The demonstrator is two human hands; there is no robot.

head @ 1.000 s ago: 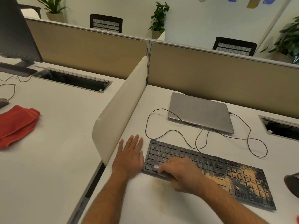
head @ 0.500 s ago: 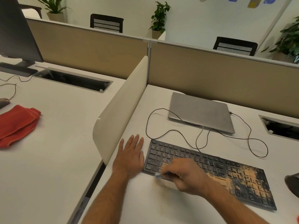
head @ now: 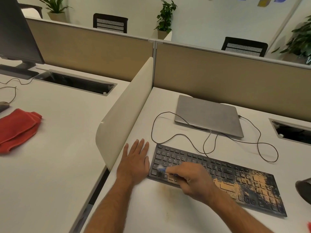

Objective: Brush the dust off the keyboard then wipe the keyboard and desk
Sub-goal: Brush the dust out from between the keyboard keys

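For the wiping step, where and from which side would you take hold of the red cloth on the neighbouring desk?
Probably the rounded folded end of the red cloth, the part nearest the white divider. It lies flat in folded layers, so a pinch from above across that thick fold should lift every layer together. Coming over the divider with the left hand, which rests flat beside the keyboard, looks shortest.

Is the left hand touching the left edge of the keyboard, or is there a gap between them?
Cannot tell. In the head view the left hand lies flat on the desk right beside the keyboard; no clear gap or contact shows.
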